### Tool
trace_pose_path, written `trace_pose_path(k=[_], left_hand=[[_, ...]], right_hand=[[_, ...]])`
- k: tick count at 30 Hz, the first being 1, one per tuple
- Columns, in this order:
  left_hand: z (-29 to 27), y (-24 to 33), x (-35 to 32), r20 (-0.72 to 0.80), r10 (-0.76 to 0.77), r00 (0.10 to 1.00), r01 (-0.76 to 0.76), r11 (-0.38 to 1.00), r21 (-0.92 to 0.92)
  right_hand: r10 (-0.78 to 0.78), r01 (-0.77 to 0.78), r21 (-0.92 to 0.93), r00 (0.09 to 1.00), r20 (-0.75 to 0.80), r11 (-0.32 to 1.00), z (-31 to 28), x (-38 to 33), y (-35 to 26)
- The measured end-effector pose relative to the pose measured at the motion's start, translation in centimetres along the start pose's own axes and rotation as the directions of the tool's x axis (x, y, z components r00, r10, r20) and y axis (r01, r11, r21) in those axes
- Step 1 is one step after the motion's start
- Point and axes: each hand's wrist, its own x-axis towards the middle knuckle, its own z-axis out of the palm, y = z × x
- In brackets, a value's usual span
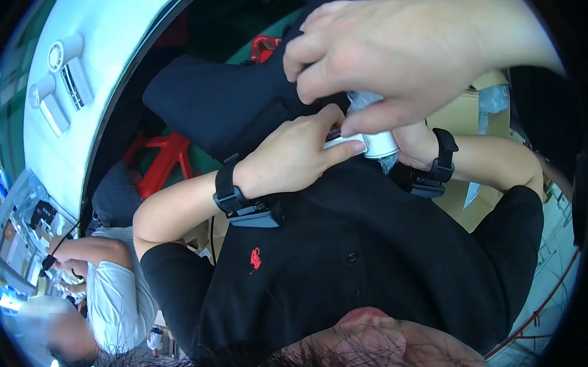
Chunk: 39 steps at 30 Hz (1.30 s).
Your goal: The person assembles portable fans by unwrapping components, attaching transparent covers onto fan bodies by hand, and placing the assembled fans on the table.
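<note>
**Three hands crowd one small white cylinder at centre frame**

The white cylinder (381, 145), short and partly wrapped in crinkled clear plastic film (365, 98), sits just right of centre, held up close to the chest of the person's black polo shirt (369, 251) rather than resting on any surface. That likely keeps it within easy reach of all the fingers working on it.

The left hand (295, 159) comes in from the lower left. Its grip is closed on the near end of the cylinder, with the thumb laid flat along the side, seemingly to steady the piece. A black wristband (227, 193) with a flat module circles that wrist.

The right hand (413, 137) reaches in from the right and is mostly hidden. Only its wrist, with a matching black strap (442, 164), and a little of its heel show beside the cylinder, so I cannot tell whether its grip is closed or apart.

Another person's hand (389, 57) fills the upper middle of the frame, entering from the upper right. Its fingers curl down over the film and the cylinder's top, touching both, as if pinching the wrapping.

Behind the hands, at right, is a cardboard box (461, 115). A pale surface (110, 60) in the upper left carries two white gadgets (63, 78). Below it is a red frame (162, 156). A co-worker in a white shirt (115, 294) bends over small parts at lower left.
</note>
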Motion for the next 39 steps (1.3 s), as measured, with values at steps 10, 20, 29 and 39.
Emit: trace_pose_path(k=[10, 20, 29, 39], left_hand=[[-0.2, 0.0, 2.0, 0.048, -0.037, 0.998, 0.033, 0.994, 0.101], [-0.9, -3.7, 2.6, -0.015, 0.107, 0.994, -0.105, 0.934, -0.34], [-0.7, -0.9, 3.6, -0.151, 0.299, 0.942, -0.335, 0.854, -0.399], [-1.7, 5.0, 6.0, -0.436, 0.746, 0.504, -0.838, 0.545, -0.035]], right_hand=[[0.068, -0.054, 0.186, 0.995, -0.072, 0.981, -9.6, 10.0, -0.3], [-0.094, 0.086, 0.267, 0.995, 0.016, 0.96, -9.0, 10.4, -3.4], [0.168, -0.262, 0.519, 0.961, 0.222, 0.814, -18.0, 11.6, 2.0], [0.032, -0.027, 0.441, 0.999, -0.002, 0.897, -12.6, 11.7, -1.1]])
